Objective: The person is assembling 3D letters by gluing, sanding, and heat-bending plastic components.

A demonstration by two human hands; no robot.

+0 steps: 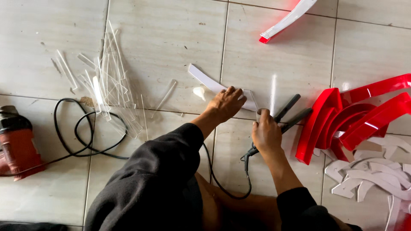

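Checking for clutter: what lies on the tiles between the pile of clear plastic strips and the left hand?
In the head view, one loose clear strip lies between the clear strip pile and left hand; otherwise bare tile.

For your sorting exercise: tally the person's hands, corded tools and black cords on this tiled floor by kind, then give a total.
Hands: 2 (left hand, right hand)
Corded tools: 2 (black tongs, red tool)
Black cords: 2 (coiled cord, tongs cord)
Total: 6
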